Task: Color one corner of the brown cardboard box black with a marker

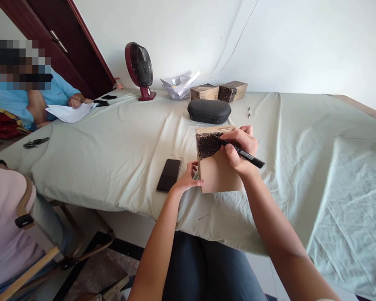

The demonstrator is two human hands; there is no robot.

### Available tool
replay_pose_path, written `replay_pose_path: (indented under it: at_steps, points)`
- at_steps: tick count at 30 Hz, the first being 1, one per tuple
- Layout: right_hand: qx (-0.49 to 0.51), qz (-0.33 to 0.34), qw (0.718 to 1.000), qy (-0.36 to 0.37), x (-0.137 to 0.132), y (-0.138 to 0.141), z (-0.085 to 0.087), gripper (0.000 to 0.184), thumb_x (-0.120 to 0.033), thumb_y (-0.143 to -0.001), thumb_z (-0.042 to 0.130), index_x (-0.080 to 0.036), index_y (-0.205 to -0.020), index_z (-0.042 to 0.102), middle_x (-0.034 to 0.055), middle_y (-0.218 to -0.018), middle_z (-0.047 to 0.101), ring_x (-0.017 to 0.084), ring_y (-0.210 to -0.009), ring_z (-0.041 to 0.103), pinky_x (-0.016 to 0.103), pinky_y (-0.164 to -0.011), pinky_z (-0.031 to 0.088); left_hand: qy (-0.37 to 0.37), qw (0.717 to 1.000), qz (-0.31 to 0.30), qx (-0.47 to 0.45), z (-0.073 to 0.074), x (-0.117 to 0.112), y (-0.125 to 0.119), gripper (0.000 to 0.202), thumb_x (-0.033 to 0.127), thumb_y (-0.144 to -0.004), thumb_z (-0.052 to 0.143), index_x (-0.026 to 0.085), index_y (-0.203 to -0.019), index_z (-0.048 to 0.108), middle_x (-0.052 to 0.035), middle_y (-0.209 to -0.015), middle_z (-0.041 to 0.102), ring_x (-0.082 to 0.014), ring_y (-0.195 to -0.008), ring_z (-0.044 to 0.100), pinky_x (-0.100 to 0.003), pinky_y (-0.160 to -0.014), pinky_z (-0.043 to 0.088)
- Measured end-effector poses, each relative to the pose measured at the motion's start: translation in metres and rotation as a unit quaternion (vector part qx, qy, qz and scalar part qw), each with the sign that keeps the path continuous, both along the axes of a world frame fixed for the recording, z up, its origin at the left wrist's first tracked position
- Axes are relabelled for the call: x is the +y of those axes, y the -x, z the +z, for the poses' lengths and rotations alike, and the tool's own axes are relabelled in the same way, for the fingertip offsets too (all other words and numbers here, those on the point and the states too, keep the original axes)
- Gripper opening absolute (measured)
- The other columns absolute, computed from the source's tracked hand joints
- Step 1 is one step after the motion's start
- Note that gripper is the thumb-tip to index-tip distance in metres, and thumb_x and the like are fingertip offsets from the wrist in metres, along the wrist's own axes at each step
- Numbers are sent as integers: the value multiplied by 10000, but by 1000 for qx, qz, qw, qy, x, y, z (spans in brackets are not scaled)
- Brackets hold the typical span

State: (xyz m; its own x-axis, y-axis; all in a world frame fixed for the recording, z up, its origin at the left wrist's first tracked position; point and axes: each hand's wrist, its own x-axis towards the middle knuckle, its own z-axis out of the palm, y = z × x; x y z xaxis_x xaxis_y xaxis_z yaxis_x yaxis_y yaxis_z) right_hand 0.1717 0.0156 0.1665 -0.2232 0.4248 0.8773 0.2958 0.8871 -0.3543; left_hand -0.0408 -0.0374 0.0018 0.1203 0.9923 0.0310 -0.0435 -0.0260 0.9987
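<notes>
right hand (240, 146) closed round marker (242, 154), tip on box (219, 175) | left hand (189, 177) pinches box's left edge | box on table (113, 142), phone (169, 174) just beside | likely light, stiff cardboard, dents easily; hold by side edges

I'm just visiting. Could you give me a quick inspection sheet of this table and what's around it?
Surface: table covered by a wrinkled pale green cloth.
Things in hand: cardboard box, its upper face partly blackened; black marker with its tip on that dark patch.
Clutter: phone beside the box, black case, two more boxes, white crumpled heap, scissors.
Hands: left hand grips the box's left edge; right hand holds the marker.
Cables: nothing seen for certain; a thin line on the wall may be a cord.
Surroundings: red fan, dark door, person in blue with paper, another seated person.
</notes>
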Motion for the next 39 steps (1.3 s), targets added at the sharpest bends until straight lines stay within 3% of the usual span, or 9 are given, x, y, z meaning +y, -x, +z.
replay_pose_path:
  at_steps: [4, 9, 17, 22, 27, 32, 39]
  points:
    - [30, 41, 999, -3, 5, -1, -4, 356, -589, -970, 488, -289, -856, 643, -14, -628, 628, 206, -562, 569, 493, -892, 424, 5, 1000, 6, -9, -2, 1, -3, 1033, 604, -465, 992, 217, -1298, 519, -97, -1239, 552, -245, -1094, 536, -384, -944, 431]
    - [20, 89, 994, -64, 1, 9, -4, 153, -378, -950, 555, -288, -878, 656, -37, -624, 623, 181, -555, 545, 454, -839, 400, 2, 1000, 9, -7, 0, 0, -4, 1010, 574, -461, 1009, 212, -1269, 523, -98, -1225, 558, -233, -1063, 524, -375, -930, 422]
    - [-52, 21, 997, -58, 0, 17, -8, 151, -358, -921, 536, -280, -932, 665, -15, -700, 680, 192, -594, 570, 451, -841, 397, 12, 1000, 16, 7, 5, -3, -5, 1007, 558, -449, 1022, 226, -1261, 527, -81, -1181, 567, -243, -1059, 538, -383, -951, 415]
    - [-60, 27, 995, -77, 0, 17, -7, 130, -337, -939, 540, -282, -950, 657, -26, -736, 705, 179, -600, 581, 435, -858, 386, 11, 1000, 18, 2, 7, -3, -6, 1004, 545, -441, 1031, 222, -1251, 534, -68, -1146, 569, -230, -1033, 537, -376, -935, 422]
    - [-79, 20, 996, -47, 0, 16, -7, 149, -334, -930, 531, -283, -941, 671, -19, -751, 702, 190, -638, 595, 450, -893, 387, 7, 1000, 17, 0, 6, -3, -6, 985, 552, -443, 1019, 230, -1240, 538, -61, -1134, 562, -222, -1012, 525, -366, -912, 413]
    - [-85, 69, 993, -38, -1, 16, -6, 141, -286, -906, 547, -271, -860, 680, -23, -695, 625, 190, -647, 557, 457, -891, 378, 4, 1000, 16, -3, 4, -1, -5, 987, 554, -468, 1005, 223, -1269, 532, -74, -1172, 575, -239, -1054, 547, -379, -935, 429]
    - [-87, 55, 995, -9, 1, 15, -7, 156, -308, -915, 550, -261, -853, 685, -12, -695, 619, 189, -650, 549, 476, -901, 403, 9, 1000, 20, 1, 5, -1, -5, 940, 537, -511, 997, 217, -1275, 553, -85, -1173, 603, -268, -1092, 572, -403, -968, 447]
